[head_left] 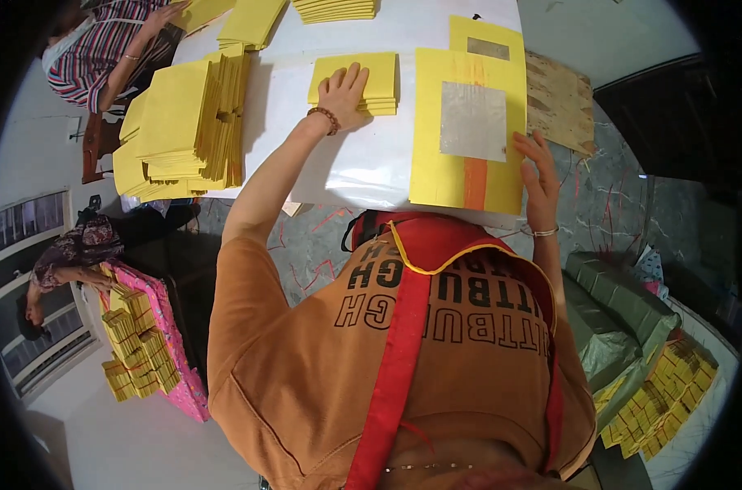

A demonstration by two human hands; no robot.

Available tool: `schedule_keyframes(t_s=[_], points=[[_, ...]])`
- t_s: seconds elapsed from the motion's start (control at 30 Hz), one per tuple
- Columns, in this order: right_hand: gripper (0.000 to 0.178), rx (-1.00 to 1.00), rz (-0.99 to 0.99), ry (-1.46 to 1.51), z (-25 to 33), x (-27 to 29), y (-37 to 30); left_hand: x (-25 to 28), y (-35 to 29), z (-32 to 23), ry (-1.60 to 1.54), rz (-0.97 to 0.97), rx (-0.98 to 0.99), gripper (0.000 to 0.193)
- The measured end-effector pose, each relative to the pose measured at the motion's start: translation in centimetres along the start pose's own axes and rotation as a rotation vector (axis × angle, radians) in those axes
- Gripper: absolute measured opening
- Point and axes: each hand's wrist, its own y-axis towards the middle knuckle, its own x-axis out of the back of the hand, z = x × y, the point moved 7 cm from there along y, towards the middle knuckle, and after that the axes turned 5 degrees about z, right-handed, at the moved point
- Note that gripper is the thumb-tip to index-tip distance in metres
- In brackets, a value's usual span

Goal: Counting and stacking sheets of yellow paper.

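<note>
My left hand [342, 98] lies flat with its fingers spread on a small stack of folded yellow paper [377, 72] at the middle of the table. To the right, at the table's near edge, lie large yellow paper sheets [426, 122], the top one bearing a silver rectangle and an orange stripe. My right hand [539, 175] is at the right edge of these sheets, fingers stretched and a little apart. Whether its fingertips touch the paper's edge, I cannot tell. Neither hand grips anything that I can see.
A tall pile of folded yellow paper [175, 122] stands on the white table [281, 155] at left. Further stacks [334, 8] lie at the far edge. One person [109, 57] works at far left, another [77, 253] by a pink-covered surface with yellow bundles [134, 343]. A wooden board [559, 102] sits right.
</note>
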Motion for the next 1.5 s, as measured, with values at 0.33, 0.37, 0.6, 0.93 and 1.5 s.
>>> schedule_keyframes(t_s=[0.33,0.37,0.6,0.93,1.5], points=[[0.023,-0.067,-0.025,0.213,-2.3,-0.5,0.0,6.6,-4.3,-6.3,-0.281,-0.346,-0.221,0.058],[0.024,-0.086,-0.034,0.255,-2.3,-0.4,0.0,7.6,-5.5,-8.5,-0.34,-0.362,-0.298,0.053],[0.025,-0.122,-0.058,0.261,-2.3,-0.7,0.3,9.5,-11.3,-18.9,-0.245,-0.295,-0.589,0.049],[0.032,-0.135,-0.014,0.424,-3.0,-0.7,0.0,10.2,-9.4,-17.5,-0.784,-0.049,-0.572,0.021],[0.031,-0.202,-0.041,0.454,-3.5,-0.9,0.0,8.3,-8.2,-16.0,-0.975,0.197,-0.291,0.018]])
